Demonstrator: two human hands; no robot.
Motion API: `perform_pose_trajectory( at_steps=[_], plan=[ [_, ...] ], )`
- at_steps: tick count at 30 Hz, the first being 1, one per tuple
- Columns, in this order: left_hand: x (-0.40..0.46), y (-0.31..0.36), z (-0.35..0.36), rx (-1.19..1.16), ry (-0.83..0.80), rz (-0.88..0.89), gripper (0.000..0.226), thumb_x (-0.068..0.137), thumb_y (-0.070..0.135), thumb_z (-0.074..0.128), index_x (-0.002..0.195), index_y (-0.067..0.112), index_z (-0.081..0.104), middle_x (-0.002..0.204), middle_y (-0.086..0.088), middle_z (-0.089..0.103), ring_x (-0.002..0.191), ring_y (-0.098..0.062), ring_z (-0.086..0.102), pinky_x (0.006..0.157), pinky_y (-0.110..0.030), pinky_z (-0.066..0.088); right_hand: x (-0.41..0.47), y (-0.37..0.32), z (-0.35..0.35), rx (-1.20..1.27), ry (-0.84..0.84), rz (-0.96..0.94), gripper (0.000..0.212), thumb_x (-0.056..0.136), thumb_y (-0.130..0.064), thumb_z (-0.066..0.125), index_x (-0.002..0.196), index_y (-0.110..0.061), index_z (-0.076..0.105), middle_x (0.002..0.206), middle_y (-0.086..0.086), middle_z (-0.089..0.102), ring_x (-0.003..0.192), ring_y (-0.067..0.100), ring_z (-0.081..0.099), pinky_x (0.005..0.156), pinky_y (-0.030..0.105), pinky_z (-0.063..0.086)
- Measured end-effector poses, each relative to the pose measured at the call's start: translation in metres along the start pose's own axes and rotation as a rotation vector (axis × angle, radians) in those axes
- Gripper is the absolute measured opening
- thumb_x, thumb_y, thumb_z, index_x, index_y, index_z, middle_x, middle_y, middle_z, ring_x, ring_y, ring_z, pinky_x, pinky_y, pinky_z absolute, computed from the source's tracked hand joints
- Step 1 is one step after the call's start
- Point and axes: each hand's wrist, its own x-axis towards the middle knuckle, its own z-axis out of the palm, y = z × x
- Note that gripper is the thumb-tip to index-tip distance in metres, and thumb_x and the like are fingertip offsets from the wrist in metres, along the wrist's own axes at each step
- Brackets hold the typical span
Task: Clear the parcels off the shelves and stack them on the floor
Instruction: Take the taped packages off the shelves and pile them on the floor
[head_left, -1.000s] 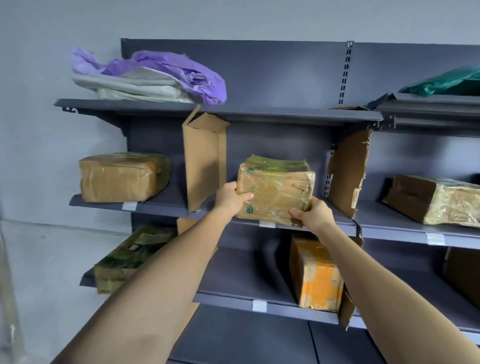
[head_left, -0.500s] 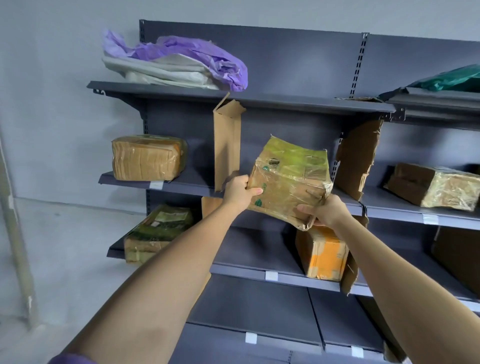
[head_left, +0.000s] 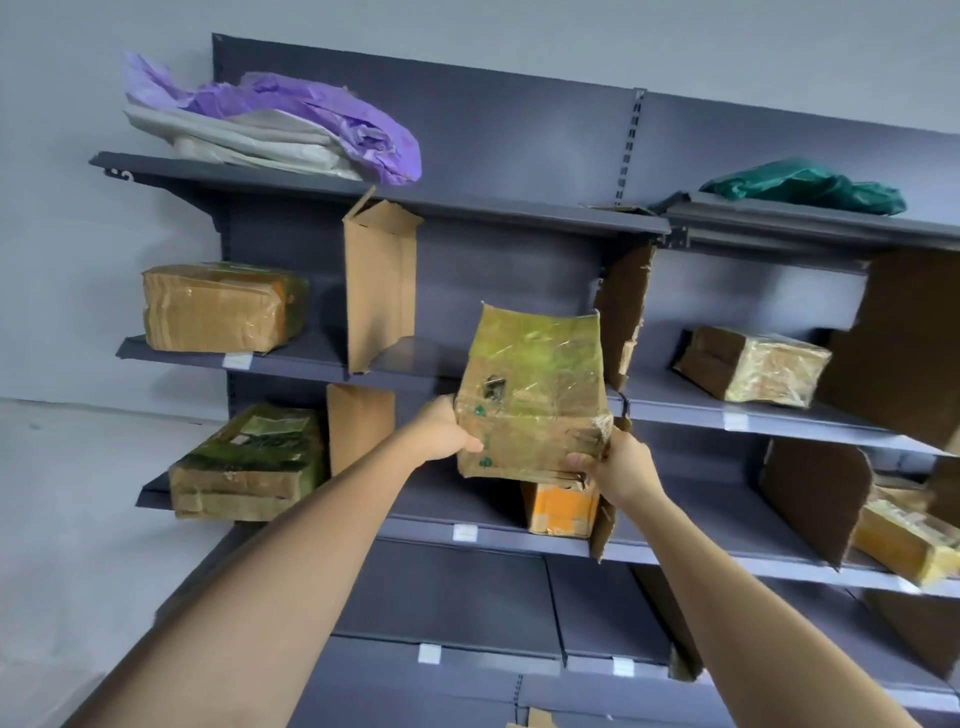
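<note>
The person is holding a taped cardboard parcel (head_left: 530, 395) in the air in front of the shelves (head_left: 519, 374), clear of the middle shelf's front edge, tilted so its greenish top face is leaning toward the camera. The left hand (head_left: 441, 431) is gripping its lower left side, thumb curled across the front face, and the right hand (head_left: 618, 467) is gripping its lower right corner, the fingers (head_left: 579, 461) curled under the bottom edge. Judging by this, the step in hand is the carry-off of one parcel; the next move is calling for lowering it to the floor (head_left: 78, 493), visible as pale bare ground left of the unit, while keeping both grips firm, since the shiny tape is looking slippery. Much is remaining: a brown parcel (head_left: 218, 306) is sitting at the left end of the middle shelf, a green-wrapped parcel (head_left: 249, 462) is overhanging the left end of the shelf below, and an orange box (head_left: 561, 509) is standing just under the held one. Loose cardboard dividers (head_left: 379, 291) are standing upright between bays. The wall behind is plain grey.
</note>
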Motion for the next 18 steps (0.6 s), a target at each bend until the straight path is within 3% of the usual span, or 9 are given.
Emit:
perform_pose_trajectory(
  at_steps=[4, 7, 12, 18],
  plan=[
    [-0.026, 0.022, 0.040, 0.084, -0.013, 0.042, 0.034, 0.079, 0.021, 0.082, 0.108, 0.015, 0.066, 0.106, 0.003, 0.068, 0.098, -0.016, 0.062, 0.085, -0.030, 0.047, -0.028, 0.035, -0.029, 0.025, -0.007, 0.044, 0.034, 0.078, -0.023, 0.083, 0.104, -0.031, 0.065, 0.088, -0.015, 0.065, 0.084, 0.009, 0.059, 0.069, 0.018, 0.043],
    [-0.045, 0.044, 0.069, 0.116, 0.012, 0.088, 0.020, 0.084, 0.013, 0.077, 0.098, 0.017, 0.062, 0.096, 0.003, 0.062, 0.090, -0.016, 0.057, 0.079, -0.025, 0.040, -0.046, 0.061, -0.049, 0.031, -0.015, 0.083, 0.044, 0.073, -0.021, 0.087, 0.110, -0.028, 0.065, 0.088, -0.015, 0.067, 0.083, 0.008, 0.062, 0.066, 0.016, 0.043],
    [-0.060, 0.071, 0.117, 0.131, 0.050, 0.160, 0.026, 0.084, 0.009, 0.076, 0.109, 0.010, 0.068, 0.096, 0.000, 0.063, 0.092, -0.019, 0.061, 0.079, -0.025, 0.042, -0.066, 0.099, -0.078, 0.041, 0.008, 0.161, 0.054, 0.077, -0.012, 0.075, 0.127, -0.017, 0.054, 0.104, 0.002, 0.069, 0.091, 0.020, 0.057, 0.073, 0.028, 0.046],
    [-0.073, 0.090, 0.168, 0.088, 0.059, 0.255, 0.038, 0.082, 0.007, 0.077, 0.117, 0.017, 0.067, 0.107, -0.004, 0.072, 0.097, -0.022, 0.067, 0.082, -0.027, 0.048, -0.090, 0.142, -0.108, -0.009, 0.017, 0.164, 0.055, 0.080, -0.021, 0.074, 0.130, -0.016, 0.051, 0.113, 0.003, 0.068, 0.103, 0.026, 0.060, 0.077, 0.029, 0.046]
  ],
)
